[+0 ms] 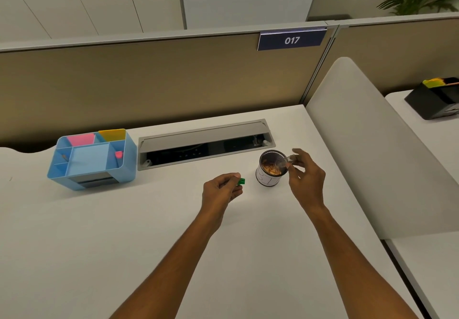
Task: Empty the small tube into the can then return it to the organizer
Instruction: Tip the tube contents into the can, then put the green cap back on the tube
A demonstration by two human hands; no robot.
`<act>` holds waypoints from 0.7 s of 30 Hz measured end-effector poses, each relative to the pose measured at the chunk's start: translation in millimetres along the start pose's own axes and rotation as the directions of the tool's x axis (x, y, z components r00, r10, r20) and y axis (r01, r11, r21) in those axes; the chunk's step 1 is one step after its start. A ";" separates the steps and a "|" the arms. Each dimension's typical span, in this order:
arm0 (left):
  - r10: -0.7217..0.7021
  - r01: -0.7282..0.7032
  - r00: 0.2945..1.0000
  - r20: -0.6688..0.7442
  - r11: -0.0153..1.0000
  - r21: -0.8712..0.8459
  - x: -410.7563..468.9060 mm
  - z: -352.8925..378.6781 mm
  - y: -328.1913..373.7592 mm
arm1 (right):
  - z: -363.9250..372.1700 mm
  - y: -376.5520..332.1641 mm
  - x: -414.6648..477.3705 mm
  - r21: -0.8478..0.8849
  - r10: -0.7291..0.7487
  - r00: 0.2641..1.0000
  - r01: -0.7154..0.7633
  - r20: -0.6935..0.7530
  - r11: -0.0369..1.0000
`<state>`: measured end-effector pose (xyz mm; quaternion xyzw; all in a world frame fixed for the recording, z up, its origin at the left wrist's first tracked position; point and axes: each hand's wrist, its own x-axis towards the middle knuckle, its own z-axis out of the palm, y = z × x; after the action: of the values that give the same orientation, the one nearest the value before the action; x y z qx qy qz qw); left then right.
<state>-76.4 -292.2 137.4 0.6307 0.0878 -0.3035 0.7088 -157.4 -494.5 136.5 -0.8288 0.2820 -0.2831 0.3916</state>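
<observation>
Now the right hand [306, 178] fingers pinch the clear tube [285, 160] tilted over the can [269, 173]; left hand [221, 189] fingers clamp a green cap [241, 181].

You have two hands up: left hand [221, 188], right hand [306, 178] | one clear small tube [285, 161] | one can [270, 168] | one green cap [241, 181] | two organizers: blue organizer [92, 159], black organizer [434, 98] | one desk [124, 231] | one cable tray [206, 143]

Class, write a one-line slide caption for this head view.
Right hand tips a clear tube over the can; left hand holds a green cap.
</observation>
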 end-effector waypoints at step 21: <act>0.153 -0.144 0.987 0.057 0.980 -0.139 -48.0 -50.5 58.1 | 18.0 -107.5 -66.3 0.570 0.075 0.963 -0.215 0.258 0.793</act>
<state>-70.3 -227.8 201.1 0.5757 0.0369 -0.2644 0.7728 -163.7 -382.6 197.3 -0.6670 0.1971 -0.2314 0.6802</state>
